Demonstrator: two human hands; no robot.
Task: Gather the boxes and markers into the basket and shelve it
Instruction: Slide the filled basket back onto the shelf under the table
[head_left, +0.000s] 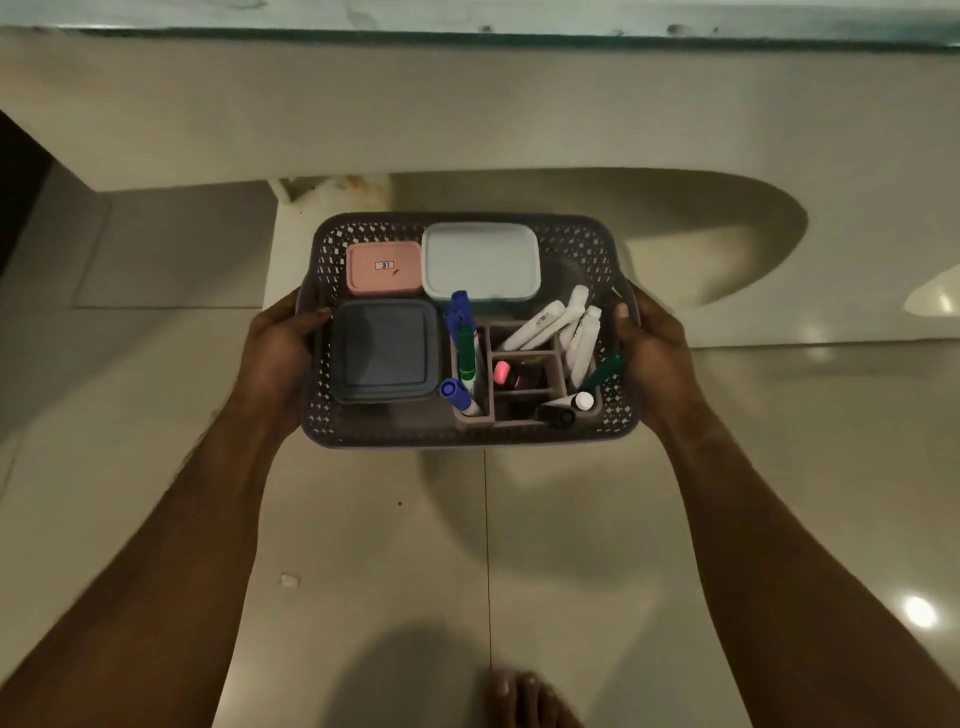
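A grey perforated basket (576, 244) hangs in the air above the tiled floor. My left hand (278, 353) grips its left side and my right hand (652, 348) grips its right side. Inside lie a pink box (383, 266), a light blue box (480, 261) and a dark blue box (383, 351). A divided holder (524, 387) at the basket's right carries several markers: blue ones (458, 306), a green one (467, 353) and white ones (576, 325).
A pale ledge or counter (467, 119) runs across the view just beyond the basket, with a teal edge (519, 36) above it. Glossy floor tiles (363, 545) lie below. A bare foot (524, 701) shows at the bottom. A small scrap (290, 580) lies on the floor.
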